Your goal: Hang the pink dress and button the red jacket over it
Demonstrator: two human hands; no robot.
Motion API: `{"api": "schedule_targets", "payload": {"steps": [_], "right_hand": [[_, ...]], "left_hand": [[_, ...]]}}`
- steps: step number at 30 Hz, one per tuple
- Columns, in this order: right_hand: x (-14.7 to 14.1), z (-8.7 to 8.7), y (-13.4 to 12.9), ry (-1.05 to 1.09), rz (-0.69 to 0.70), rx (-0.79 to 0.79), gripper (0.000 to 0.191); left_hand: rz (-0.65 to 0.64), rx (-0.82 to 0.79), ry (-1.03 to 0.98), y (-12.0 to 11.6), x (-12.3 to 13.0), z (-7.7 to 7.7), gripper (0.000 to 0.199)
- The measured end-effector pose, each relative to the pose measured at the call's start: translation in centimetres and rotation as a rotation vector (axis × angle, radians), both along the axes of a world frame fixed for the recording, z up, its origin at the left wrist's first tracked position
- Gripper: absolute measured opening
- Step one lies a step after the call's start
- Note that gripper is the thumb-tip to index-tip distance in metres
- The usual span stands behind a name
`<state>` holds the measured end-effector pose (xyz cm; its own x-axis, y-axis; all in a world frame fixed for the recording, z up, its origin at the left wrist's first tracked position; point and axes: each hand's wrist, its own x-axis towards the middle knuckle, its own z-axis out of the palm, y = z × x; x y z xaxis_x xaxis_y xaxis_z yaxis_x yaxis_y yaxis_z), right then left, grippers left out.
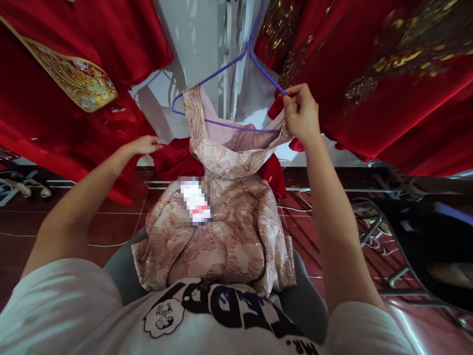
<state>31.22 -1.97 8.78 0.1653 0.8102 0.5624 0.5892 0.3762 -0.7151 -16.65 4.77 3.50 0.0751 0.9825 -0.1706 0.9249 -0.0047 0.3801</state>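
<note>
A pink and gold floral dress (225, 231) is spread over my lap, its bodice raised in front of me. One of its wide straps (193, 111) loops over the left end of a thin purple hanger (229, 64). At the hanger's right end my right hand (302, 112) is closed on the other strap, up against the purple wire. My left hand (147, 144) pinches the edge of a red cloth (177, 158), which passes behind the bodice and shows again on the right. A pixelated pale rectangle (195, 202) lies on the dress; its kind is unclear.
Red garments (74, 49) with gold embroidery hang on the left, and more red garments (414, 98) hang on the right. A black chair (432, 246) with metal legs stands at right. Cables (111, 244) cross the red tiled floor (121, 217).
</note>
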Motion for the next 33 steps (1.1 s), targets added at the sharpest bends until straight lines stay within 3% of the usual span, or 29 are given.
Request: {"api": "schedule_targets", "payload": {"steps": [3,6,9,11,15,17,20,23,28,30,33], "right_hand": [[0.3,-0.3,0.5,-0.002,0.021,0.039,0.031],[0.5,-0.7,1.1,0.011,0.027,0.083,0.034],[0.4,-0.6,0.7,0.027,0.045,0.114,0.033],[-0.1,-0.2,-0.2,0.025,0.058,0.142,0.032],[-1.6,0.5,-2.7,-0.005,0.066,0.14,0.029],[-2.1,0.7,-3.3,-0.012,0.068,0.119,0.027],[-1.6,1.1,-2.7,-0.007,0.056,0.093,0.028],[-0.3,2.1,-0.7,0.041,0.047,-0.069,0.031],[-0.3,4.8,3.2,0.114,0.205,-0.712,0.032],[-1.6,5.5,4.3,-0.022,0.286,-0.817,0.028],[-3.8,5.2,5.3,-0.233,0.447,-0.837,0.026]], "left_hand": [[0.043,0.059,-0.153,1.2,-0.6,1.9,0.037],[0.121,0.275,-0.262,1.7,1.1,4.5,0.031],[0.147,0.512,-0.254,1.8,5.0,8.0,0.015],[0.109,0.633,-0.235,1.3,8.5,10.6,0.015],[-0.105,0.84,-0.238,-1.1,15.7,14.0,0.012],[-0.298,0.889,-0.294,-2.3,18.6,14.4,0.011],[-0.493,0.781,-0.378,-2.6,20.6,13.8,0.012],[-0.534,0.604,-0.501,-0.7,20.0,12.9,0.014],[-0.58,0.289,-0.592,3.8,17.6,11.7,0.03],[-0.571,0.243,-0.489,4.7,17.1,11.3,0.03],[-0.577,0.336,-0.359,4.9,16.6,10.7,0.022]]}}
